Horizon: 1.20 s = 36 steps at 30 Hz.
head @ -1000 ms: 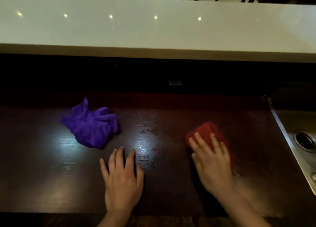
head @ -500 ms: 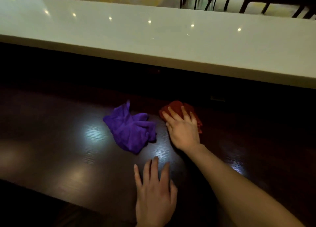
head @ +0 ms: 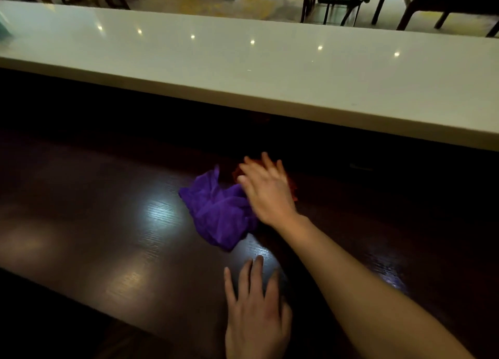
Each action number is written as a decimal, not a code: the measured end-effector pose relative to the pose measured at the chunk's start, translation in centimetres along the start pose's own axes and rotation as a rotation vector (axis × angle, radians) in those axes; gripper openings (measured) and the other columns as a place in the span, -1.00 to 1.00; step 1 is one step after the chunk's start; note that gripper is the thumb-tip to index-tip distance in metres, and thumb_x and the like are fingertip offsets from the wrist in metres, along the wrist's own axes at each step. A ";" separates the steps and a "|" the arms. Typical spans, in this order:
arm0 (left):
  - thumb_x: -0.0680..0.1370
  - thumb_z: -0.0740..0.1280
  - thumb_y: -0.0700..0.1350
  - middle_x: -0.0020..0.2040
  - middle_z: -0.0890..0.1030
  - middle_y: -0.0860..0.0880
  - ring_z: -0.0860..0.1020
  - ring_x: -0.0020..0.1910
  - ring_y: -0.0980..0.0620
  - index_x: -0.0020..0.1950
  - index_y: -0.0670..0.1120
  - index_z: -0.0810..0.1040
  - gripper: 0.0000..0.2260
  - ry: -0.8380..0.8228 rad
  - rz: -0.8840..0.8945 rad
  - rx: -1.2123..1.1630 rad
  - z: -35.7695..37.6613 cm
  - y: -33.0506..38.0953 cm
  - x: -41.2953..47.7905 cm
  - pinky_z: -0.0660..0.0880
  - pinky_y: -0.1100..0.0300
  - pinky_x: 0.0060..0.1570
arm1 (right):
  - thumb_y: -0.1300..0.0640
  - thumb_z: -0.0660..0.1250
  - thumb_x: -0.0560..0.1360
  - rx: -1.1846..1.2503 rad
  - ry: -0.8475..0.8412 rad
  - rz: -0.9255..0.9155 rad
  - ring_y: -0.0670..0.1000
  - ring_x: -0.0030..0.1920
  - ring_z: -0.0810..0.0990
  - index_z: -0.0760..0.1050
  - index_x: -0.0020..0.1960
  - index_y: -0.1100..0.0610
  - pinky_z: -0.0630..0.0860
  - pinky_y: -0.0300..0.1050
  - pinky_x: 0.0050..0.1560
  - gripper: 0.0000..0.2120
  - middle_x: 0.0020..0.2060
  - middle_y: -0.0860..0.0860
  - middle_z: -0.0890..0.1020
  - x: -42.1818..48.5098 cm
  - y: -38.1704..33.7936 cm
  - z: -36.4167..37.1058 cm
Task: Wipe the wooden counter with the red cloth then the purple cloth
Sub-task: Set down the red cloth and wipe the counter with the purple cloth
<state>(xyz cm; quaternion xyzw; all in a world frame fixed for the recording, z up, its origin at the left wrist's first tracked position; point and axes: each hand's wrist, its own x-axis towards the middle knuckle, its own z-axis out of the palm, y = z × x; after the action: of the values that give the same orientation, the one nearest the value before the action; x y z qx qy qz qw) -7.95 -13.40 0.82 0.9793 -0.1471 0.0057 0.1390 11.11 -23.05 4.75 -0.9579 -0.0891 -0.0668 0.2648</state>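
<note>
Right hand [head: 267,189] flat on red cloth [head: 293,189], fingers spread, pressing not gripping; left hand [head: 256,315] open, palm down on counter [head: 108,223].
Red cloth mostly hidden underneath, touching purple cloth [head: 218,212]. Probably best keeping pressure even and steering clear of dragging purple along.

The blurred right hand [head: 266,189] hides most of the red cloth [head: 293,189].
</note>
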 end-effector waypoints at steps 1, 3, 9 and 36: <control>0.33 0.27 0.09 0.32 0.56 -0.17 0.48 0.34 -0.16 0.23 0.01 0.61 -0.50 -0.004 -0.002 -0.004 0.0 0.0 0.0 0.21 -0.29 0.30 | -0.15 0.11 0.61 0.010 -0.019 -0.099 0.10 0.55 0.09 0.31 0.47 -0.05 -0.02 0.16 0.52 -0.54 0.51 -0.05 0.28 -0.3 -1.5 0.0; 0.35 0.26 0.11 0.30 0.57 -0.17 0.48 0.34 -0.17 0.24 0.00 0.60 -0.50 -0.005 0.001 -0.012 -0.1 -0.1 -0.1 0.20 -0.26 0.30 | -0.26 0.15 0.55 -0.004 -0.231 -0.270 0.13 0.55 0.08 0.18 0.52 -0.11 0.04 0.15 0.50 -0.41 0.55 -0.03 0.18 -1.2 -4.3 1.3; 0.41 0.27 0.05 0.13 0.62 -0.07 0.52 0.24 -0.10 0.09 -0.01 0.63 -0.68 0.160 0.088 -0.176 -0.5 -0.9 -0.9 0.15 -0.29 0.42 | -0.07 0.27 0.55 -0.314 -0.362 -0.272 0.11 0.47 0.23 0.25 0.49 -0.14 0.23 0.05 0.35 -0.48 0.52 -0.15 0.25 -3.6 -4.4 3.0; 0.48 0.16 0.07 0.46 0.42 -0.16 0.30 0.48 -0.18 0.39 -0.07 0.46 -0.49 -0.038 0.044 0.075 -1.9 -7.7 -0.2 0.21 -0.34 0.40 | -0.24 0.19 0.50 -0.271 -0.165 -0.022 0.10 0.50 0.24 0.35 0.41 -0.13 0.07 0.04 0.51 -0.49 0.48 -0.08 0.34 -22.1 -1.4 0.9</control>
<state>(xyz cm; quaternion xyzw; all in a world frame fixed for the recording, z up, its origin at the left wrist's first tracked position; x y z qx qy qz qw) -5.90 -5.76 0.52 0.9802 -0.1711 -0.0043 0.0995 -10.69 -24.37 0.83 -0.9860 -0.1113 -0.0024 0.1243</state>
